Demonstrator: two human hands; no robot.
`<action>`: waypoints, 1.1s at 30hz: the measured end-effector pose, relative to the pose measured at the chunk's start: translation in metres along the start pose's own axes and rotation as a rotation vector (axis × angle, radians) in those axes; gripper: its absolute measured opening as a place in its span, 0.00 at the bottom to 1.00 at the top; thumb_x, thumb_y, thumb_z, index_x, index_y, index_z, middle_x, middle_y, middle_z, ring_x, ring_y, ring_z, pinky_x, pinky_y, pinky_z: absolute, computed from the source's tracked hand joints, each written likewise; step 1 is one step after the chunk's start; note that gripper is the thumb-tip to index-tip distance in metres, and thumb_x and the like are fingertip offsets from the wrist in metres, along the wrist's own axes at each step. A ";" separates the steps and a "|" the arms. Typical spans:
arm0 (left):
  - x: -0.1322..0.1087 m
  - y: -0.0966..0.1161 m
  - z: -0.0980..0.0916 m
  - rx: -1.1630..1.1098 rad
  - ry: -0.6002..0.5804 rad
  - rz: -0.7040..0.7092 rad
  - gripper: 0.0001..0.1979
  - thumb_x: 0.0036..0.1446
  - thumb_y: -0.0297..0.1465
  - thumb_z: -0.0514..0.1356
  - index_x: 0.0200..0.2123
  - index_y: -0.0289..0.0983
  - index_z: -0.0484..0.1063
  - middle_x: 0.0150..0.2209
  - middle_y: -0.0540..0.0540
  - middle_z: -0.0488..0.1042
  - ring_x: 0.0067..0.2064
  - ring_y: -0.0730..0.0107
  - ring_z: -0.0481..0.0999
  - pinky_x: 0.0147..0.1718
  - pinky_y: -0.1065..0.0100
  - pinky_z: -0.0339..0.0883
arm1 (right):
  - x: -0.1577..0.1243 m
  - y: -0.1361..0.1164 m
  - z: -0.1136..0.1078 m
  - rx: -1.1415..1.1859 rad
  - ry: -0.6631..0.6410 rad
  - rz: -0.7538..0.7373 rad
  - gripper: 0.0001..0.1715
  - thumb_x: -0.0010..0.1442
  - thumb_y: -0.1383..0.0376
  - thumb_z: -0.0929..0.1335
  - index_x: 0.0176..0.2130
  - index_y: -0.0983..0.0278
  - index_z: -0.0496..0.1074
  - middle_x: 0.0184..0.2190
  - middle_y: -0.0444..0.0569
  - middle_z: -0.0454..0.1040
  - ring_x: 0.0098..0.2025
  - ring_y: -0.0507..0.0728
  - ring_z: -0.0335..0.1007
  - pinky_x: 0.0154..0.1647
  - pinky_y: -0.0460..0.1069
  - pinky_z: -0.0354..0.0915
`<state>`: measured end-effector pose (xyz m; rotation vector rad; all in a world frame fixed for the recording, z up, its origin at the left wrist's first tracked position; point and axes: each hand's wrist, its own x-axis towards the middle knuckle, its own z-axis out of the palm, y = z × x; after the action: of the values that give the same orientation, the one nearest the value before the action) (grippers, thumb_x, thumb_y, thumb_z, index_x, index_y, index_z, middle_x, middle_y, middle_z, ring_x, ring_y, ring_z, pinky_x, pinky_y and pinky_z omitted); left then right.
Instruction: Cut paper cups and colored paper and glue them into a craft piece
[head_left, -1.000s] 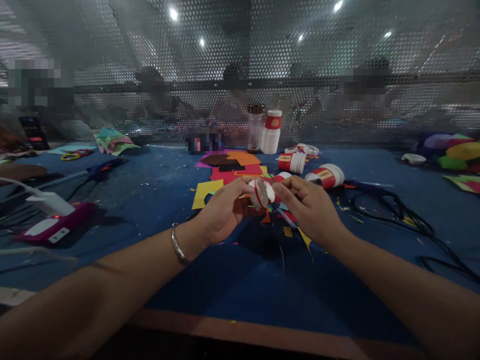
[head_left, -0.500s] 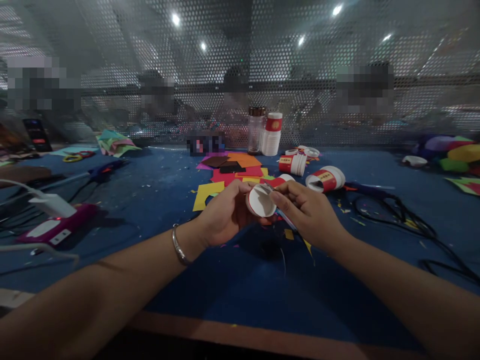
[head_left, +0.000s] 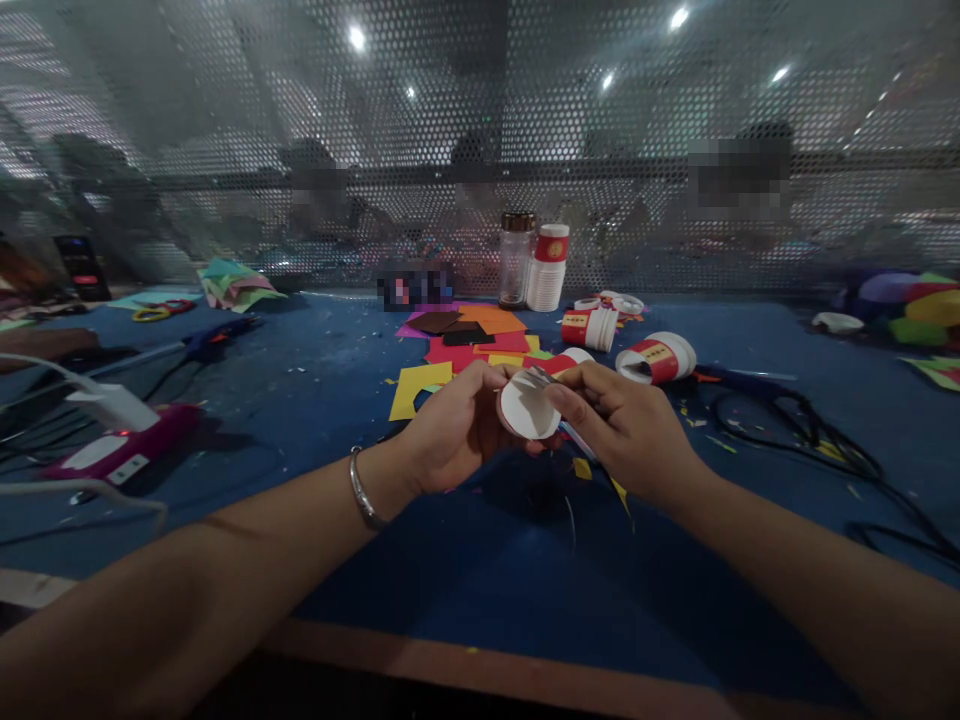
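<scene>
My left hand [head_left: 450,430] is closed round a small white paper cup piece [head_left: 531,412], its round pale face turned towards me. The fingers wrap its left side and underside. At its upper right rim, my right hand [head_left: 626,420] pinches a thin tool with a grey metal tip [head_left: 541,377]. The tip lies against or just over the rim; a shadow falls on the white face. Most of the tool is hidden in my fingers, so its kind is unclear. Just behind my hands lies a red and white paper cup [head_left: 574,358], partly covered.
Coloured paper sheets [head_left: 487,320] lie beyond my hands. Paper cups [head_left: 660,358] rest on their sides at right. A cup stack [head_left: 547,275] and clear bottle [head_left: 516,265] stand by the mesh screen [head_left: 225,150]. A purple power strip [head_left: 165,440] is left; black cable [head_left: 795,430] coils right.
The view has shifted slightly, so everything sits a little further right. The white face of the cup piece is turned a bit more towards me. Both hands keep their grips.
</scene>
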<state>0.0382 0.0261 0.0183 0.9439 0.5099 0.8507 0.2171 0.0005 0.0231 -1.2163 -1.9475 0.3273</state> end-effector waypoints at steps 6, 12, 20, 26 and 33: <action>-0.002 0.000 0.001 0.048 -0.012 0.032 0.11 0.53 0.32 0.54 0.30 0.36 0.75 0.30 0.41 0.77 0.33 0.62 0.76 0.28 0.66 0.68 | 0.000 -0.001 -0.001 -0.035 0.005 -0.025 0.19 0.66 0.52 0.63 0.32 0.62 0.71 0.21 0.43 0.70 0.22 0.50 0.61 0.23 0.46 0.56; -0.002 0.001 0.001 0.041 -0.012 0.038 0.11 0.52 0.31 0.53 0.29 0.35 0.76 0.29 0.41 0.77 0.33 0.61 0.77 0.27 0.66 0.68 | 0.001 -0.001 -0.002 -0.050 0.009 -0.072 0.17 0.67 0.54 0.64 0.32 0.62 0.70 0.21 0.43 0.70 0.22 0.50 0.61 0.24 0.46 0.56; -0.003 0.003 0.004 -0.018 0.074 0.061 0.08 0.49 0.28 0.54 0.30 0.36 0.73 0.30 0.45 0.74 0.31 0.66 0.73 0.25 0.67 0.69 | 0.001 0.000 -0.004 -0.020 -0.026 -0.015 0.21 0.66 0.50 0.64 0.32 0.63 0.72 0.23 0.44 0.72 0.24 0.51 0.62 0.25 0.47 0.56; -0.003 0.004 0.006 -0.056 0.096 0.064 0.07 0.47 0.26 0.54 0.29 0.36 0.72 0.29 0.47 0.71 0.30 0.69 0.71 0.26 0.68 0.71 | 0.001 0.000 -0.005 -0.044 -0.019 -0.014 0.20 0.66 0.52 0.63 0.31 0.63 0.71 0.22 0.44 0.70 0.23 0.50 0.60 0.24 0.47 0.55; -0.004 0.004 0.005 -0.049 0.050 0.083 0.09 0.48 0.27 0.54 0.28 0.33 0.74 0.29 0.45 0.72 0.30 0.68 0.71 0.26 0.68 0.71 | 0.003 -0.001 -0.006 -0.053 -0.014 -0.050 0.20 0.67 0.53 0.63 0.32 0.64 0.71 0.21 0.43 0.69 0.22 0.50 0.60 0.23 0.46 0.54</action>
<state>0.0381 0.0212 0.0244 0.9061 0.4934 0.9591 0.2209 0.0015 0.0292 -1.1999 -2.0066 0.2612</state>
